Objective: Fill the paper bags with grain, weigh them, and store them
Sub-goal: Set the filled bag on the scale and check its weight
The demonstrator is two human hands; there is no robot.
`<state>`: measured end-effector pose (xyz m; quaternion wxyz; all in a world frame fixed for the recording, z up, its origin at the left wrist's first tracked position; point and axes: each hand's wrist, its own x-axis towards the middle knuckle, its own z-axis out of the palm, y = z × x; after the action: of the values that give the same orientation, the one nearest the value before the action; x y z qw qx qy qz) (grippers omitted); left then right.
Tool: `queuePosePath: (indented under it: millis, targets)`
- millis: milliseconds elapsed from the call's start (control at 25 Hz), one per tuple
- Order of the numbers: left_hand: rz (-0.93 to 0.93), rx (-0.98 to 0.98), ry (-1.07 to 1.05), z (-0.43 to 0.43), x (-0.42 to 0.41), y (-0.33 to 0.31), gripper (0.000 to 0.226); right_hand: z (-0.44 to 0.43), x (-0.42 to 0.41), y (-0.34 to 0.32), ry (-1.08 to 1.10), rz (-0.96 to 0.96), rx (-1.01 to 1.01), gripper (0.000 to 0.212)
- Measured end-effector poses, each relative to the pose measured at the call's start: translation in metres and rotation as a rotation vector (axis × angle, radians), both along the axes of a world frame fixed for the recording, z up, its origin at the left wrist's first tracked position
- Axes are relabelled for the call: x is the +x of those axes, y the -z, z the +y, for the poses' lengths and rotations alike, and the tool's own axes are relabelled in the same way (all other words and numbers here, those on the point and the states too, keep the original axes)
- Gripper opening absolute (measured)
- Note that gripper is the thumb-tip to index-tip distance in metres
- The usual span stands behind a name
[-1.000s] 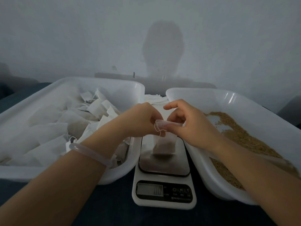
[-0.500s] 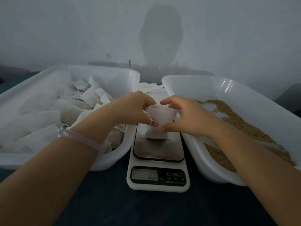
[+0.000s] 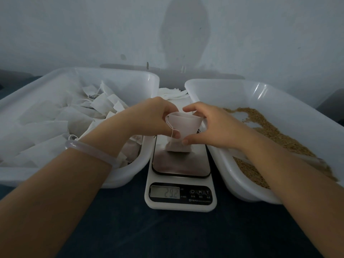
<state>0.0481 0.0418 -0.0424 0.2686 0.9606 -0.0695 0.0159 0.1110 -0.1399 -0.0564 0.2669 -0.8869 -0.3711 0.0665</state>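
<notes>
white bag (image 3: pixel 184 125), brown grain (image 3: pixel 275 135)

The scale (image 3: pixel 180 194) sits mid-worktop (image 3: pixel 167 237), towards the front edge, with a bag (image 3: pixel 178 148) on its platform. The left tub (image 3: pixel 115 72), holding paper bags (image 3: pixel 55 123), lies just left of the scale. The right tub (image 3: pixel 279 86), holding grain (image 3: pixel 275 135), lies just right, and a paper stack (image 3: pixel 173 93) sits behind, between the tubs.
</notes>
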Motion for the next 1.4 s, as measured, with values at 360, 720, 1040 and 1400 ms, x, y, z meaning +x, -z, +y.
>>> queuePosePath:
  millis: [360,720,1040,1400]
  targets:
    - [0.008,-0.002,-0.001,0.0006,0.0002,0.0008,0.022,-0.0005,-0.0003,-0.0002,-0.003,0.001,0.004,0.082]
    - [0.011,-0.010,-0.001,0.0004,0.0004,0.0019,0.019,0.0004,-0.0003,-0.0010,-0.018,-0.018,0.016,0.073]
    - [0.006,-0.011,-0.009,0.0004,0.0015,0.0029,0.016,-0.0003,-0.0004,-0.0021,-0.017,-0.022,0.024,0.069]
    - [-0.011,0.033,-0.034,-0.0005,0.0014,0.0023,0.025,0.0009,-0.0013,-0.0041,-0.031,-0.039,0.009,0.060]
